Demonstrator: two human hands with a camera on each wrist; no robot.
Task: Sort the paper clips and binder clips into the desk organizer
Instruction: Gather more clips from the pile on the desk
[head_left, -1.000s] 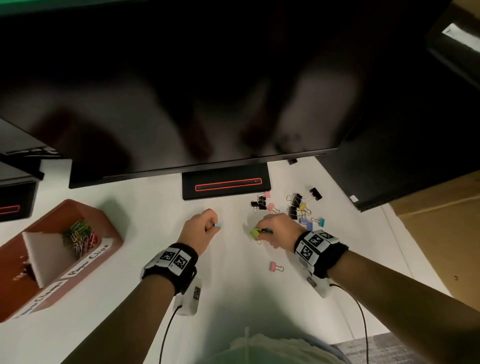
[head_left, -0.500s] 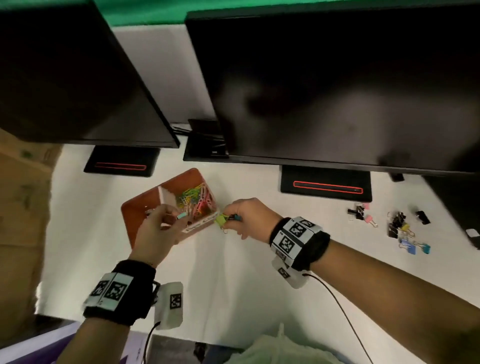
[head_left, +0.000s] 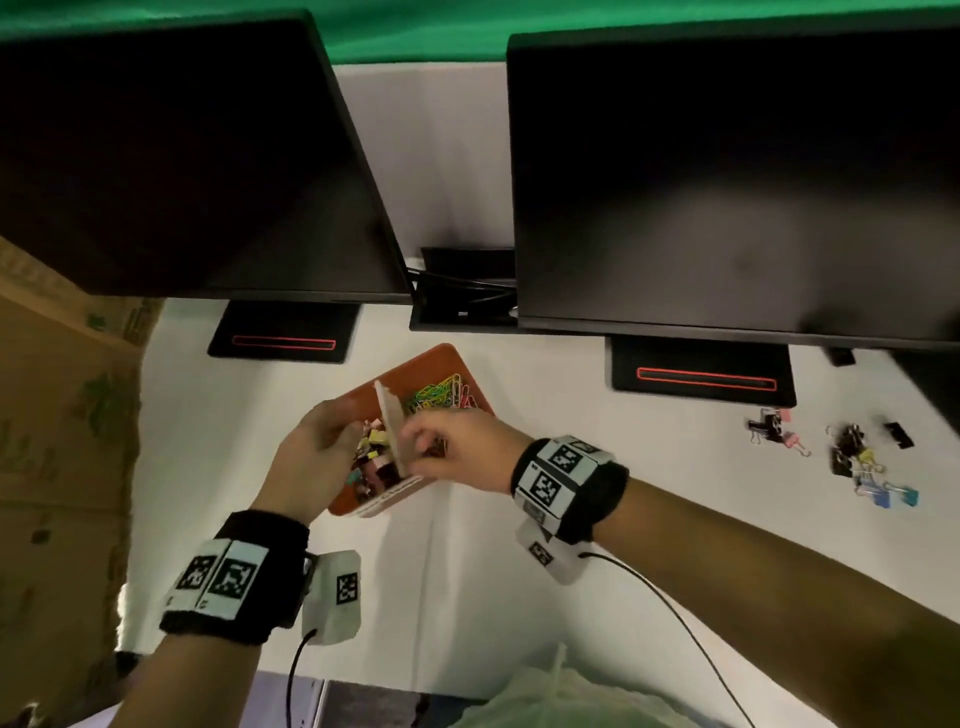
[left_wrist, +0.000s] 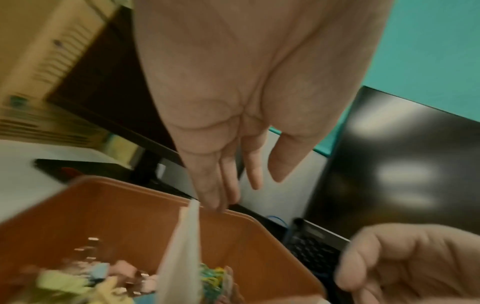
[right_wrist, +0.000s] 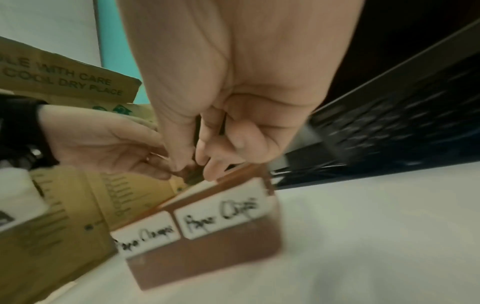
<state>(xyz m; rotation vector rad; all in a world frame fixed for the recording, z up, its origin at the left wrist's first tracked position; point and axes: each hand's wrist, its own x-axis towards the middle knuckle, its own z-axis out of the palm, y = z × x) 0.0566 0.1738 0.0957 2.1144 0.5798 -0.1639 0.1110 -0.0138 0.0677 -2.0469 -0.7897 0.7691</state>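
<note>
Both hands hang over the organizer (head_left: 447, 364), a brown tray on the white counter (head_left: 234, 415), split by a pale divider (head_left: 390, 423) that stands between the two hands.

The left hand (head_left: 311, 457) is above the left compartment. In the left wrist view its fingers (left_wrist: 215, 185) are straight and point down toward the divider's top, with nothing in them, so it is relaxed and empty. Below it lies a heap of binder clips (head_left: 371, 460) in yellow, pink, blue and dark tones.

The right hand (head_left: 457, 452) is just across the divider, over the near end of the tray. In the right wrist view its fingers (right_wrist: 213, 156) are curled with the tips drawn together just above the tray's rim. Something small and dark sits at the tips, but blur hides whether it is pinched, so I cannot tell whether this hand holds a clip.

Beyond the right hand, the far part of the right compartment holds coloured paper clips (head_left: 436, 392). On the tray's near wall are two white labels (right_wrist: 221, 216) with handwriting.

Well to the right of the right hand, loose binder clips (head_left: 862, 467) lie scattered on the counter in two small groups. Two dark monitors (head_left: 727, 182) stand beyond both hands, and a cardboard box (head_left: 52, 415) is to the left of the left hand.
</note>
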